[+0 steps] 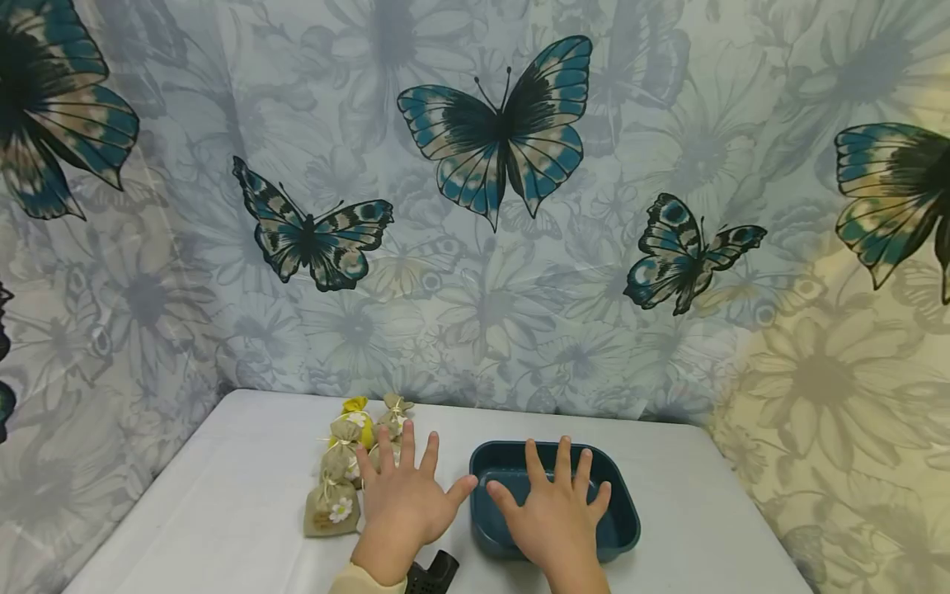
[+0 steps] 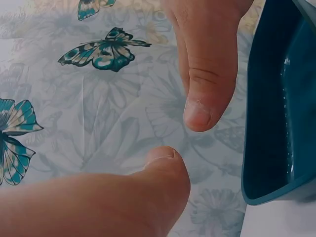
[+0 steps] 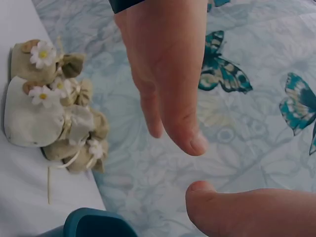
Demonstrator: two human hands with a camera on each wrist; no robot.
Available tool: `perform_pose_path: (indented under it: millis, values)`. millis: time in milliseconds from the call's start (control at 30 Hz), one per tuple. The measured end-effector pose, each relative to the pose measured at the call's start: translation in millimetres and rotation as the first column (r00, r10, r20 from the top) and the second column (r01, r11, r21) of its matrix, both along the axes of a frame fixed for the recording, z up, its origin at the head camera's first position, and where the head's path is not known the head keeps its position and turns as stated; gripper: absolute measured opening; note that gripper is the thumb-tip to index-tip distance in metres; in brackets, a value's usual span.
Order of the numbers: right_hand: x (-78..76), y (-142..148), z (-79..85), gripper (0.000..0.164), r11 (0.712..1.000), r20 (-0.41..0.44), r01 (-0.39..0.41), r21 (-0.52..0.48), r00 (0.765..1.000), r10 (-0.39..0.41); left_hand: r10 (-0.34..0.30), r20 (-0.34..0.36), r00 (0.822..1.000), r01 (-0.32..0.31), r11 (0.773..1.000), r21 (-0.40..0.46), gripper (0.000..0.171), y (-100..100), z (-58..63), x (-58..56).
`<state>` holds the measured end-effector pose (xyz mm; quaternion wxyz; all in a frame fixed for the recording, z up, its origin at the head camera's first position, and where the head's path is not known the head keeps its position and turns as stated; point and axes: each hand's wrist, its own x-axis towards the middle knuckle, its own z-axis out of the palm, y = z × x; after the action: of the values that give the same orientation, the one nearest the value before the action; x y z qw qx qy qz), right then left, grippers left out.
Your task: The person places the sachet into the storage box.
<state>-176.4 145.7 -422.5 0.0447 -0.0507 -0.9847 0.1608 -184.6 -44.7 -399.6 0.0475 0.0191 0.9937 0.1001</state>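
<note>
My left hand [image 1: 401, 503] is held palm down with its fingers spread, overlapping several small burlap pouches [image 1: 326, 513] in the head view. White daisies decorate these tied bags; a yellow pouch [image 1: 356, 422] sits among them at the back, and the hand hides part of the group. Similarly spread, my right hand [image 1: 555, 520] appears over a dark teal rectangular tub [image 1: 629, 528]. The two thumbs point toward each other across the tub's left side. Neither hand holds anything. In the right wrist view the pouches [image 3: 34, 121] lie in a cluster.
A white-covered table [image 1: 215, 495] carries the pouches on the left and the tub right of centre. Behind it and at its sides hangs a floral cloth [image 1: 490, 330] printted with blue butterflies. A black device [image 1: 438, 571] shows below the left wrist.
</note>
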Motion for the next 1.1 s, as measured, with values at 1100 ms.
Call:
perform_pose_path:
  millis: [1100]
  values:
    - [-11.8,176,-56.2,0.073,0.243,-0.043,-0.151,-0.958,0.915,0.402,0.123,0.018,0.992,-0.124,0.98,0.158,0.098,-72,-8.8,-3.1]
